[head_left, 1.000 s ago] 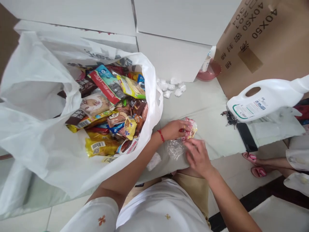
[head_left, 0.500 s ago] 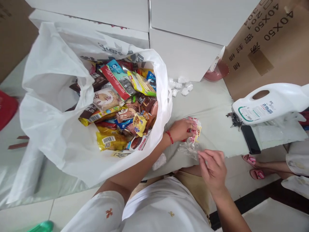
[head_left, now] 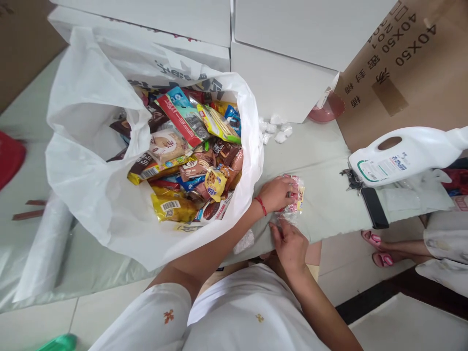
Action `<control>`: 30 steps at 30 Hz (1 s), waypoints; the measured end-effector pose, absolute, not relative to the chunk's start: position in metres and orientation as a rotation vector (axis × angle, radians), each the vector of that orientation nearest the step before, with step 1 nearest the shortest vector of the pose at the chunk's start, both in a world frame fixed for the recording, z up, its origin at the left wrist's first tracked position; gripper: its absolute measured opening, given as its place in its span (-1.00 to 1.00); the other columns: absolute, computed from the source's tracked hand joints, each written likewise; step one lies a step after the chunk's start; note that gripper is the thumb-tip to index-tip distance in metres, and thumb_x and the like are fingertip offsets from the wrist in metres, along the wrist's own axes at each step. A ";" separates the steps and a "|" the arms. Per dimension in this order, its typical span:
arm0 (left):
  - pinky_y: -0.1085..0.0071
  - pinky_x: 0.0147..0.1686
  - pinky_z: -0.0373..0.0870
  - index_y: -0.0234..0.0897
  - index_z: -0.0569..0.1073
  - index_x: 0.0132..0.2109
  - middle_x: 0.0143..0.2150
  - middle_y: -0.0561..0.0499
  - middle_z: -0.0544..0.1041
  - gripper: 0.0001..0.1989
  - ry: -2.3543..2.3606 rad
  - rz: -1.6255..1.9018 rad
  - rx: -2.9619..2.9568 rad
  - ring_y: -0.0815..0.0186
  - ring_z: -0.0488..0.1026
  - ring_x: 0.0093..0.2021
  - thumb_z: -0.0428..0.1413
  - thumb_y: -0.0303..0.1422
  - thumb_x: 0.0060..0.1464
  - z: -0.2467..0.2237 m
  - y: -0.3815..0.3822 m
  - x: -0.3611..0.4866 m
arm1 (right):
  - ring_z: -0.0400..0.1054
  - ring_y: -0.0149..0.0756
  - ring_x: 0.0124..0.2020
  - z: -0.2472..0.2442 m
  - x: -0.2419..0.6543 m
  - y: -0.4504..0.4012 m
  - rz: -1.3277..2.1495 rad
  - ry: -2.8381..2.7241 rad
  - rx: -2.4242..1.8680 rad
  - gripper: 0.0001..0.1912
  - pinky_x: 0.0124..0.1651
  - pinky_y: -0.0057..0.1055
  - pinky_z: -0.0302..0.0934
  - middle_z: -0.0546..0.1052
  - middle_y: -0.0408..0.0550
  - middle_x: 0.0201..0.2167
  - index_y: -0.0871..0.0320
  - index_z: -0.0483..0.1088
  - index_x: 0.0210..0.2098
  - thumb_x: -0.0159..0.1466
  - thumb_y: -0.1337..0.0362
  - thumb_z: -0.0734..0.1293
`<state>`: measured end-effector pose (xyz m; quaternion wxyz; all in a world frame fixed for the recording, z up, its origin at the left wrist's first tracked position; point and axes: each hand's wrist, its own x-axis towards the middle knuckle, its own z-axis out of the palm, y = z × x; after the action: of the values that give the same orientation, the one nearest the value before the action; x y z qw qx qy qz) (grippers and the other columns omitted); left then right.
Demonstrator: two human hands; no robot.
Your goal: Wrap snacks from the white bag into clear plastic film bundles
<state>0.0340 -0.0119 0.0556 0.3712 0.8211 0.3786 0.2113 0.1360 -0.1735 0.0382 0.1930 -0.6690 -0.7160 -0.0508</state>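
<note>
Pale green cloth (head_left: pixel 321 165) lies under the work, lightly creased. On it, the person's left hand (head_left: pixel 275 195) closes over a wrapped packet (head_left: pixel 300 195), fingers bent and pressing from above. Just beside, the right hand (head_left: pixel 293 247) has its fingers curled inward at some loose film (head_left: pixel 288 218); whether they pinch it is hard to tell, the film being see-through and the fingertips partly hidden. A hard pull there could tear the film or drag the packet askew if the left hand's press were too light. The left forearm runs close along the white bag (head_left: pixel 80 170), so a careless elbow could nudge it and spill the heaped snacks (head_left: pixel 197 168). The packet looks small and glossy, red and white with yellow toward its right side, beneath crinkled wrapping. Farther out sit white bundles (head_left: pixel 281 135), keys (head_left: pixel 353 180) and a phone (head_left: pixel 373 208).
</note>
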 end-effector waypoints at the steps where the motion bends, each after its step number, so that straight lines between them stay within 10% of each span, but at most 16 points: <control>1: 0.16 0.27 0.37 -0.11 0.68 0.00 0.31 0.04 0.47 -0.72 0.980 0.539 2.102 0.05 0.35 0.31 0.23 -0.31 0.13 0.056 -0.012 0.034 | 0.48 -0.26 -0.46 0.040 0.137 -0.172 -0.149 -2.024 -1.861 -0.64 -0.39 -0.37 0.16 0.61 -0.02 -0.45 0.18 0.56 -0.18 0.50 0.12 0.20; 9: 0.13 0.28 0.35 -0.14 0.67 -0.01 0.28 0.02 0.50 -0.72 1.002 0.552 2.117 0.04 0.38 0.28 0.24 -0.34 0.12 0.059 -0.016 0.036 | 0.34 -0.30 -0.44 0.066 0.148 -0.231 0.027 -2.258 -1.414 -0.91 -0.30 -0.35 0.22 0.53 -0.11 -0.44 0.14 0.46 -0.15 0.40 0.43 0.34; 17: 0.14 0.24 0.39 -0.13 0.68 -0.02 0.26 -0.02 0.51 -0.74 1.004 0.600 2.146 0.03 0.38 0.27 0.26 -0.31 0.13 0.056 -0.016 0.035 | 0.26 0.15 0.18 0.071 0.174 -0.198 -0.158 -2.256 -1.558 -0.28 0.19 0.12 0.24 0.39 0.24 0.21 0.05 0.26 0.35 0.28 0.02 0.47; 30: 0.12 0.06 0.45 -0.05 0.63 0.03 0.35 0.05 0.40 -0.74 1.071 0.358 2.372 0.06 0.38 0.24 0.18 -0.26 0.23 0.080 -0.035 0.031 | 0.39 -0.14 -0.17 0.059 0.190 -0.181 0.150 -2.165 -1.355 -0.70 -0.15 -0.18 0.34 0.60 0.03 -0.19 0.04 0.54 0.03 0.42 0.41 0.26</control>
<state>0.0311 -0.0351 0.0799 0.2547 0.8732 0.3942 0.1317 0.1898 -0.1807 0.0591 0.2876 -0.5072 -0.8105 0.0561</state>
